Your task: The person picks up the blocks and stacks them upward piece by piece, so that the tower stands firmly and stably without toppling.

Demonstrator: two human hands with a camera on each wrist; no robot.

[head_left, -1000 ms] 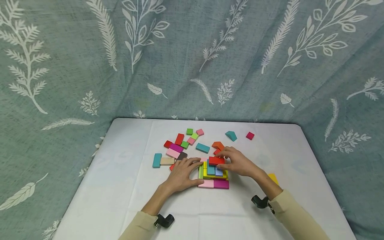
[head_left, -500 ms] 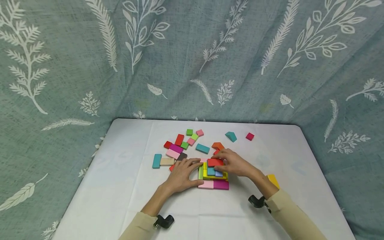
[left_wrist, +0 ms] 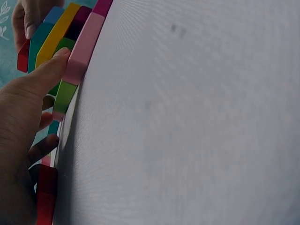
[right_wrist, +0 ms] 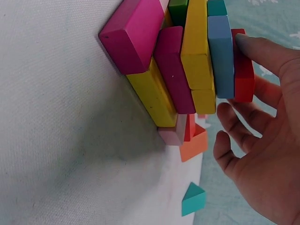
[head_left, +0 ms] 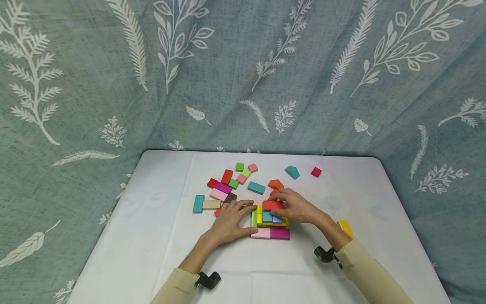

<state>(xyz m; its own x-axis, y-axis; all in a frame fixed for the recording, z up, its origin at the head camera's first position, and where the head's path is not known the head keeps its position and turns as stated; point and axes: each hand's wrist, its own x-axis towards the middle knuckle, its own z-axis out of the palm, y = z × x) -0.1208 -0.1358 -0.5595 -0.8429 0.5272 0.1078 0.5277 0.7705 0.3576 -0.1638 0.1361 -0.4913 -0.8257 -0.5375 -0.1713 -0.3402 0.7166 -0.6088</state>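
A layered stack of coloured wooden blocks stands mid-table, with yellow blocks (head_left: 260, 216) and a light blue block (right_wrist: 220, 56) in its upper layers. My right hand (head_left: 298, 207) pinches a red block (head_left: 272, 205) between thumb and fingers, at the top of the stack against the blue and teal blocks. My left hand (head_left: 230, 220) rests at the stack's left side with fingers spread. Its thumb touches the stack near a pink block (left_wrist: 84, 51) in the left wrist view, and its index finger reaches the back left corner. A magenta block (right_wrist: 133, 37) lies at the stack's front right.
Loose blocks lie behind and left of the stack, among them a teal block (head_left: 256, 188), a beige block (head_left: 211, 204) and an orange block (head_left: 276, 184). Farther back are a teal wedge (head_left: 292, 172) and a crimson cube (head_left: 316, 172). A yellow block (head_left: 345, 228) lies beside the right forearm.
My right hand has shifted slightly left and forward with the red block, which now sits squarer over the teal and blue blocks. My left hand has stayed in place.
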